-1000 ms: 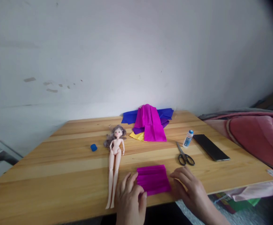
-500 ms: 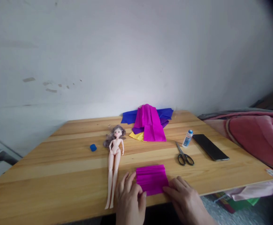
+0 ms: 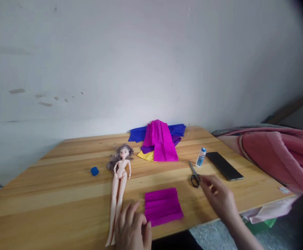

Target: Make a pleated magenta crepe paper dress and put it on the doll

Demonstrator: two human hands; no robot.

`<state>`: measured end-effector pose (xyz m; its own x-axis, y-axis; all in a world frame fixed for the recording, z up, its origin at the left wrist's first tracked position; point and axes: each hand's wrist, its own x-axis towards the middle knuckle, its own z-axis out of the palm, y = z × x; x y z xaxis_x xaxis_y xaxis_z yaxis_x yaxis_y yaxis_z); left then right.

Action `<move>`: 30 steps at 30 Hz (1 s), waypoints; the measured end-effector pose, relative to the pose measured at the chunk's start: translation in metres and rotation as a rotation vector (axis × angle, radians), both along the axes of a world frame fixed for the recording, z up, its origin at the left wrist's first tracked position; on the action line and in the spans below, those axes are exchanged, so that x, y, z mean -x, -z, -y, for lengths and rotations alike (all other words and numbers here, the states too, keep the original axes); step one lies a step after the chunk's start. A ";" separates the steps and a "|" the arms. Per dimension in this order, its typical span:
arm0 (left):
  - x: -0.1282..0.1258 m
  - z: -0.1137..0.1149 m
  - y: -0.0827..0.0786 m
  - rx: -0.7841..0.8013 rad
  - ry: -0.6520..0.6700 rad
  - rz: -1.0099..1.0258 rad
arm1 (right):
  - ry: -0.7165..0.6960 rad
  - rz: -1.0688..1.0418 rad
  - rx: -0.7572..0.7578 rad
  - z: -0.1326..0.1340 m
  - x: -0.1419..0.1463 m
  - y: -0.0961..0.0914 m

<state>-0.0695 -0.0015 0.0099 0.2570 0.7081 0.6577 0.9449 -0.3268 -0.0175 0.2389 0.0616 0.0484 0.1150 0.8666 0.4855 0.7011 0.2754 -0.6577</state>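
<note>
L hand (image 3: 133, 227) is at the near edge of the table (image 3: 63, 198), fingers loosely bent & spread a bit, nothing visibly in its grasp; fingertips are by the near left corner of a pleated magenta piece (image 3: 163, 206), can't tell if they touch it. That piece lies flat on the near part of the tabletop, btwn the two hands, creases running roughly left to right. R hand (image 3: 220, 198) is farther right, at the black-handled scissors (image 3: 195, 173), fingers curled w/ thumb & index close together over the right handle loop; can't tell whether it has a firm hold. Scissors lie w/ blades pointing to the far side, left loop in view. Just beyond them, a white bottle w/ blue cap (image 3: 201, 158) stands upright; right of that, a flat black slab (image 3: 226, 166). Left of the magenta piece, a bare doll (image 3: 121, 175) w/ greyish hair lies on its back, head to the far side, feet near the L hand. Small blue lump (image 3: 94, 171) sits left of the doll. Far side, by the wall: a heap w/ a magenta sheet (image 3: 164, 142) on top, blue (image 3: 137, 134), purple & yellow (image 3: 145, 156) material showing beneath. Pink bedding (image 3: 268, 149) off the table's right side.
</note>
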 end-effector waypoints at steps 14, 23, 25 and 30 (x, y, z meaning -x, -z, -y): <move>-0.002 -0.001 0.000 -0.022 0.045 0.011 | 0.091 -0.046 0.361 -0.115 -0.051 0.013; -0.012 0.011 -0.010 0.106 0.000 0.185 | -0.410 -0.287 0.480 -0.001 -0.018 -0.046; -0.014 0.011 -0.011 0.119 -0.005 0.216 | -0.483 -0.420 0.562 0.023 -0.006 -0.050; -0.016 0.012 -0.013 0.138 -0.021 0.253 | -0.491 -0.609 0.558 0.049 0.021 -0.037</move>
<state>-0.0539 -0.0138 0.0224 0.0818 0.7987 0.5961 0.9201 -0.2903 0.2628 0.2176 0.0127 0.0855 -0.2259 0.9735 -0.0350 0.0862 -0.0158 -0.9962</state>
